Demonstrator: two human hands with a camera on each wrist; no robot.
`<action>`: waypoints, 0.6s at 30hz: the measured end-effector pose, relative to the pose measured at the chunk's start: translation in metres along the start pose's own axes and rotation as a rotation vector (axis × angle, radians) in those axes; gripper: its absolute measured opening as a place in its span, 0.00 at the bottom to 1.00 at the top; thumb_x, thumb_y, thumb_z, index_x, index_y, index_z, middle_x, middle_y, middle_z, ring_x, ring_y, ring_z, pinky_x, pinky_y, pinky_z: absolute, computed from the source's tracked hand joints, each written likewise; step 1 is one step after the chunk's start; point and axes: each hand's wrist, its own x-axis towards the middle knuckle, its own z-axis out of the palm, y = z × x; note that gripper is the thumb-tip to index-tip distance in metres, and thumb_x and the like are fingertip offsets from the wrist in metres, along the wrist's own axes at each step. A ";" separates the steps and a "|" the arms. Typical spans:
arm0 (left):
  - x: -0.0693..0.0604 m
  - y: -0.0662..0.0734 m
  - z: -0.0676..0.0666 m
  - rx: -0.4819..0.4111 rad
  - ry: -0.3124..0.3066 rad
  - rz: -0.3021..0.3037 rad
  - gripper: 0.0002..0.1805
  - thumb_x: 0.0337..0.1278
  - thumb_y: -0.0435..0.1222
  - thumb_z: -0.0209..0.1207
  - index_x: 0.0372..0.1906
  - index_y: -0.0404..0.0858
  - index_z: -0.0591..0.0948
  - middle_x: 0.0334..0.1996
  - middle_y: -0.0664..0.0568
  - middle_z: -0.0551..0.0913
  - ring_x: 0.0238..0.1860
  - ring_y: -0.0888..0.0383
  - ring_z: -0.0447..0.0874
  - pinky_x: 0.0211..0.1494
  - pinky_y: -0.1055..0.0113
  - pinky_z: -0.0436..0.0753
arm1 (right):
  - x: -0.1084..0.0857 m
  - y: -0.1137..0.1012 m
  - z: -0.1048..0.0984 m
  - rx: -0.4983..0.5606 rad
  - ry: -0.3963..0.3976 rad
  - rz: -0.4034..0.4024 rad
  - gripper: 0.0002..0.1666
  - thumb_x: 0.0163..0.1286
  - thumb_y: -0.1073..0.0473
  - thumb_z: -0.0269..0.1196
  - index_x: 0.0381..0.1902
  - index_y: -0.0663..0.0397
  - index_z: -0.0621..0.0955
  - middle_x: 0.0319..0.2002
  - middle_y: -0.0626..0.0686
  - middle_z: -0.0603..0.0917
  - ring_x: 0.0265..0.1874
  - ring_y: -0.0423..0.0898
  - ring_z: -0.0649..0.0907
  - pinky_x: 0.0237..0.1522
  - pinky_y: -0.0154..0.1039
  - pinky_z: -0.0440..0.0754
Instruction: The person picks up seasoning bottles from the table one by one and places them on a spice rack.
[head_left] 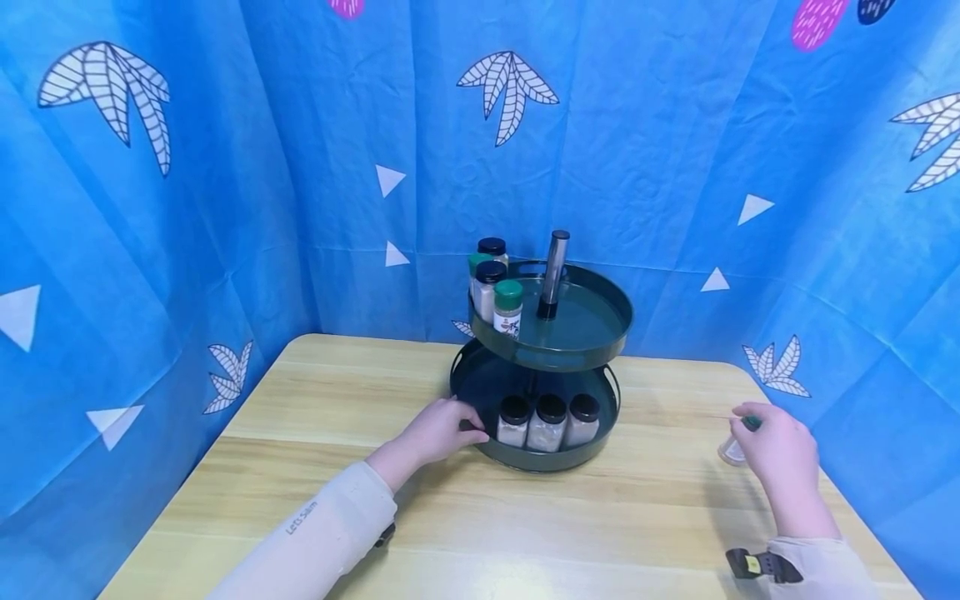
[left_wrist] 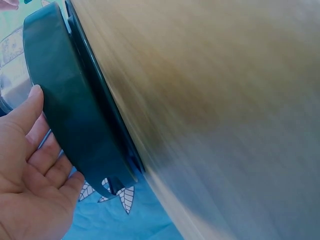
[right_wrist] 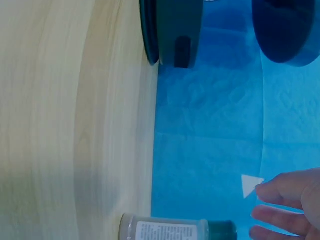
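Note:
A dark green two-tier spice rack [head_left: 558,357] with a metal post stands on the table. My left hand [head_left: 444,432] pinches the near-left rim of its lower tray [head_left: 517,456]. In the left wrist view, the thumb [left_wrist: 35,100] lies against the tray wall [left_wrist: 65,95], and the other fingers reach behind its edge. At the right, my right hand [head_left: 780,446] is over a spice jar [head_left: 731,452] with a green cap, standing on the table. In the right wrist view, spread fingers [right_wrist: 280,216] are just apart from that jar's green cap [right_wrist: 222,230].
Three black-capped jars [head_left: 546,429] stand at the front of the lower tray. Several jars with black and green caps [head_left: 507,296] cluster at the upper tray's left side. A blue patterned curtain [head_left: 360,167] surrounds the wooden table [head_left: 525,533] at the back and sides.

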 end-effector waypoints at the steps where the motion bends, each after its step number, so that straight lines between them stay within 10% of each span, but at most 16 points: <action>1: 0.000 0.000 0.000 0.001 0.000 -0.002 0.08 0.60 0.45 0.69 0.35 0.45 0.89 0.33 0.60 0.88 0.39 0.60 0.85 0.47 0.64 0.83 | 0.000 0.001 0.000 -0.005 -0.002 0.005 0.16 0.66 0.62 0.63 0.49 0.65 0.84 0.49 0.73 0.82 0.42 0.74 0.79 0.34 0.63 0.75; 18: 0.001 0.000 0.000 0.004 -0.013 -0.004 0.07 0.60 0.44 0.69 0.36 0.45 0.89 0.33 0.60 0.88 0.40 0.59 0.85 0.47 0.63 0.83 | 0.005 0.018 0.006 -0.041 -0.008 0.018 0.18 0.64 0.63 0.64 0.49 0.68 0.82 0.52 0.75 0.79 0.45 0.77 0.77 0.40 0.68 0.74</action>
